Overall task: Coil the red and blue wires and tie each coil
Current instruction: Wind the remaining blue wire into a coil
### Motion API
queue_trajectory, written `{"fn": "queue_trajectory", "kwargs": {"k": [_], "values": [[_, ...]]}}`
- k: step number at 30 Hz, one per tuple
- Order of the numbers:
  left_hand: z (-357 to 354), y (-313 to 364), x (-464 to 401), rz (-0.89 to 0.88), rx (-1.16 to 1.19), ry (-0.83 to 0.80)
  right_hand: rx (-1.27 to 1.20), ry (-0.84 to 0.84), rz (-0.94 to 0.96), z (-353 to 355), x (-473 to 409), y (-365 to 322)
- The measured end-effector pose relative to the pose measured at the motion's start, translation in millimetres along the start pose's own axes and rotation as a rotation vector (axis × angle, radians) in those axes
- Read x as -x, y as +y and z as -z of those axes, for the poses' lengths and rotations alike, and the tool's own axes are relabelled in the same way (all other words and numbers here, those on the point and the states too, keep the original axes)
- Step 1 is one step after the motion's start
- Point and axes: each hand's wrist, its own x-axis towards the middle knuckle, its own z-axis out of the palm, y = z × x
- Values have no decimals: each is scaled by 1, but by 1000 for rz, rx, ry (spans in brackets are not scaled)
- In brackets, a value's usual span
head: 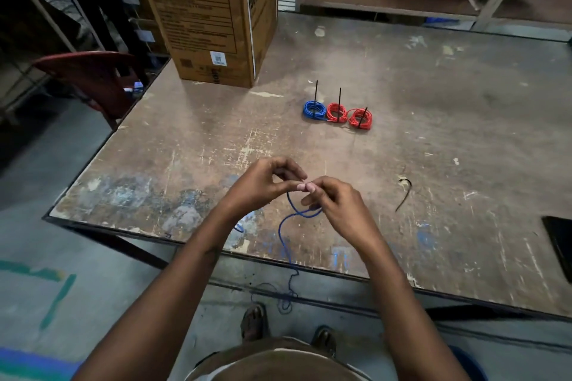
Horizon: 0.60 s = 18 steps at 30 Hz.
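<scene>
A loose blue wire (288, 226) loops just below my hands, runs over the table's front edge and hangs down to a tangle on the floor. My left hand (263, 184) and my right hand (332, 199) meet fingertip to fingertip above the table, both pinching the blue wire. Farther back on the table lie a tied blue coil (314, 109) and two tied red coils (336, 112) (360, 118), each with a black tie sticking up. A loose black cable tie (405, 193) lies to the right of my hands.
The worn wooden table (433, 133) carries a tall cardboard box (213, 9) at the back left. A dark flat object (560, 241) sits at the right edge. A red plastic chair (89, 77) stands left of the table. A person stands beyond it.
</scene>
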Motion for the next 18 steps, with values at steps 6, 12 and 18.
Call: {"fn": "queue_trajectory", "kwargs": {"k": [6,12,18], "values": [[-2,-10,7,-130,-121,35,-326,6,-108,18,-3,1],[-5,-39,9,-144,-379,488,-504,-61,-84,31,7,-6],[6,-19,-9,227,-76,220,-432,-181,-12,30,10,-4]]}}
